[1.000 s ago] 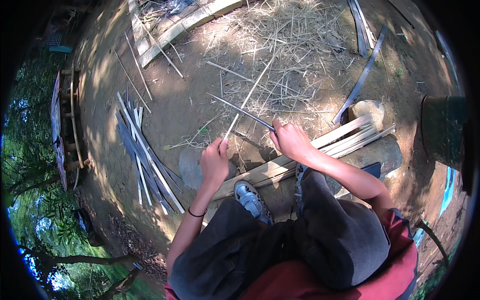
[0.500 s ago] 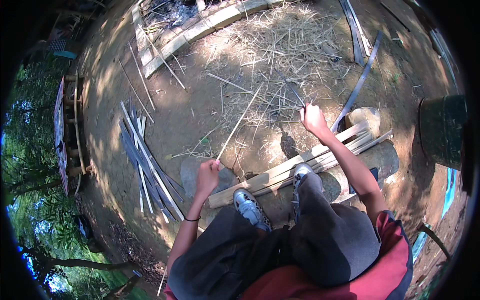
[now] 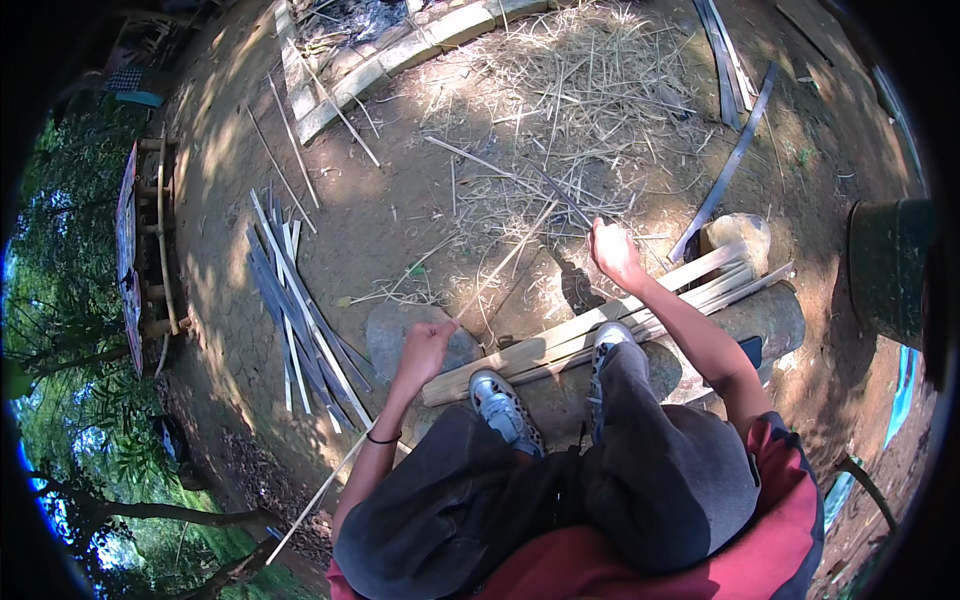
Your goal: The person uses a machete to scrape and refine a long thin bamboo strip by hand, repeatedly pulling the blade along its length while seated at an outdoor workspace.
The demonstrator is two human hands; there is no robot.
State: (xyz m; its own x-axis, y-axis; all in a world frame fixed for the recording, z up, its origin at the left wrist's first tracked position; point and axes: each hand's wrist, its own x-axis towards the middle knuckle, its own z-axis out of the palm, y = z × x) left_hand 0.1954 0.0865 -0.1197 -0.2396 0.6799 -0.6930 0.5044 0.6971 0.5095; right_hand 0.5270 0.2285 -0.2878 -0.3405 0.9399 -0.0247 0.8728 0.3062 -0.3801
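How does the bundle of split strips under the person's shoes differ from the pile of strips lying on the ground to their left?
The bundle under the shoes is pale yellow and sunlit; the pile on the left looks mostly dark grey-blue with a few pale strips, in shade. The bundle rests raised on a log, pinned by both shoes; the pile lies flat on bare dirt, untouched. Both are long, thin and roughly parallel.

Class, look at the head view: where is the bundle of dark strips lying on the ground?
The bundle of dark strips lies on the bare earth on the person's left, just outside the left hand and beside the flat grey stone.
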